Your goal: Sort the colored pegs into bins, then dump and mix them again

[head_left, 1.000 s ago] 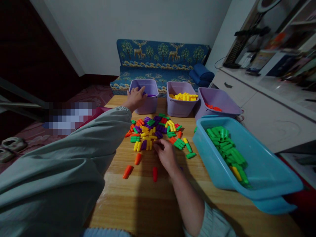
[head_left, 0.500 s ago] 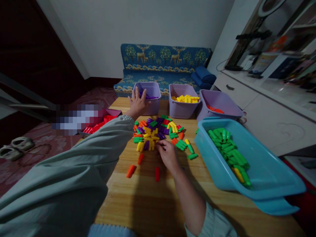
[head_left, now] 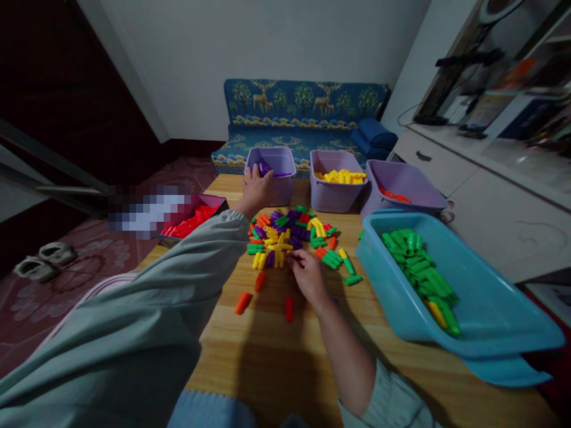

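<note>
My left hand is held at the near rim of the lavender bin, which has purple plastic pieces in it. Its fingers are apart and slightly bent, with nothing seen in them. My right hand is low over the table, thumb and fingertips pinched together at the near right edge of a mixed pile. Whatever it may hold is hidden. In that pile lie yellow tube-like pieces, green pieces, purple pieces and orange ones. A red piece and two orange pieces lie nearer me.
A second lavender bin holds yellow pieces; a third has orange-red ones. The blue tub at right contains green pieces and a yellow one. A box of red pieces stands left, beyond my left sleeve. A patterned sofa is behind.
My left hand's widely spread fingers have bent and drawn closer together at the bin. My right hand keeps its pinch beside the pile. The whole view has shifted slightly.
</note>
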The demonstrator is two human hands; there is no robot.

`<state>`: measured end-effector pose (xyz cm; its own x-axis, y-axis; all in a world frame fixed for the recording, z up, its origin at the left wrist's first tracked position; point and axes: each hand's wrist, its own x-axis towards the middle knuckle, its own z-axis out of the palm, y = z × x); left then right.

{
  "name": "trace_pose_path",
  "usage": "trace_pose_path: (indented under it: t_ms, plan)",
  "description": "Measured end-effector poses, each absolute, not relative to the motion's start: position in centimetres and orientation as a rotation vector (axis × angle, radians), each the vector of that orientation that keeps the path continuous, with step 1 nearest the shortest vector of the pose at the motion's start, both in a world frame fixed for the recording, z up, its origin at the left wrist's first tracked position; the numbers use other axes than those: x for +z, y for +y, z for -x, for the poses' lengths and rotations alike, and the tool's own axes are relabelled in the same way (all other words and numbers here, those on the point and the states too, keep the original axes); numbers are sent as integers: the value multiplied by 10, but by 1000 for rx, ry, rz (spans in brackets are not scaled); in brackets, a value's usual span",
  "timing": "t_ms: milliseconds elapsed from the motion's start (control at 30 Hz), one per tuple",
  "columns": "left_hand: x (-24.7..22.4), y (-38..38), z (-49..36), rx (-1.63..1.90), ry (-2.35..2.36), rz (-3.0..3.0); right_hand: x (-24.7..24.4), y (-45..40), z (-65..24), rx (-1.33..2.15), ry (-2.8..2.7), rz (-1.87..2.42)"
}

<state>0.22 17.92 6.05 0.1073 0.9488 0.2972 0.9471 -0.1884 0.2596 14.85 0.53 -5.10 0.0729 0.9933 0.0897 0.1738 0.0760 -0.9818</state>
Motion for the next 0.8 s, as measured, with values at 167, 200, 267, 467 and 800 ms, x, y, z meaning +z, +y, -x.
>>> trace_pose_path:
  t_ms: [167,200,267,467,800]
  plan:
    - [43,149,-12,976,1859,-2315,-50,4,-148,1057,-1278,1318]
    - [37,139,-14,1050,1831,-2299,-49,4,-148,1074,-1267,1327]
    - [23,118,-17,1097,1824,-2240,-47,4,-146,1111,-1240,1329]
    - [-6,77,-12,628,1948,-2212,-39,1,-145,1158,-1167,1289]
    - [-13,43,-8,521,1788,-2309,-40,2,-147,896,-1226,1299]
